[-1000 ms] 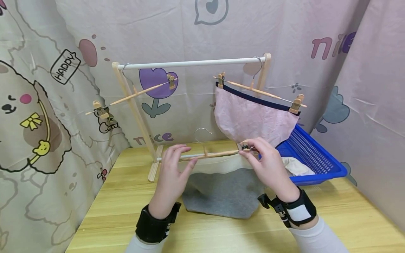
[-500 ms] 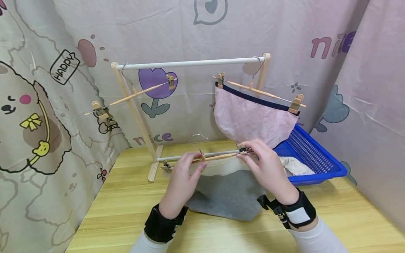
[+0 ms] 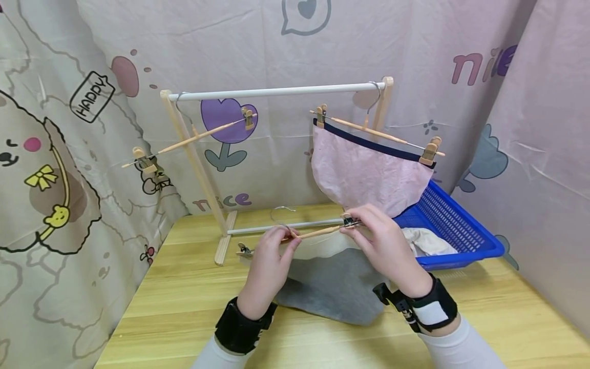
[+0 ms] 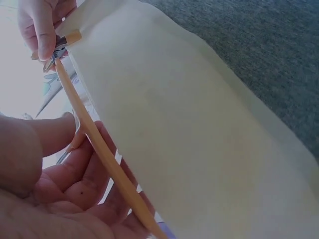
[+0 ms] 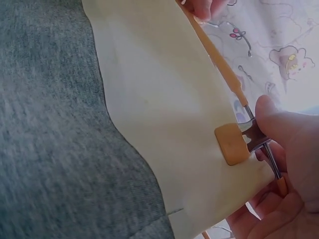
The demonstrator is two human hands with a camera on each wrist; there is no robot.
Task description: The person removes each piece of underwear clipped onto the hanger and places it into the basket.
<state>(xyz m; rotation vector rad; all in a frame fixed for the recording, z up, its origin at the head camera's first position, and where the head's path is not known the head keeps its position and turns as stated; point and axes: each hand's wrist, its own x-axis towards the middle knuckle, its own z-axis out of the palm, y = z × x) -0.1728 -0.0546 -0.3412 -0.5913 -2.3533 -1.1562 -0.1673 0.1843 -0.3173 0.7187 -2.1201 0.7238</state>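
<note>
Over the table (image 3: 161, 307), we hold a grey cloth (image 3: 336, 287) with a wavy-edged cream band (image 4: 149, 99), clipped to a slim wooden hanger (image 3: 320, 232). Arms stretched forward, our left hand (image 3: 269, 266) pinches its middle, our right hand (image 3: 384, 248) a clip (image 5: 232, 144).

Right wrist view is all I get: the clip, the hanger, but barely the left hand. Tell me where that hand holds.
Observer: The left hand holds the hanger at its middle, by the short wooden stub.
Operator: Tell me what hangs at the right end of the rack.
Observer: On the rack, as the head view shows, that end bears a pink cloth with a dark top edge.
Operator: Now name what stands at the far right of the table.
Observer: A blue basket, with a whitish cloth in it.
</note>
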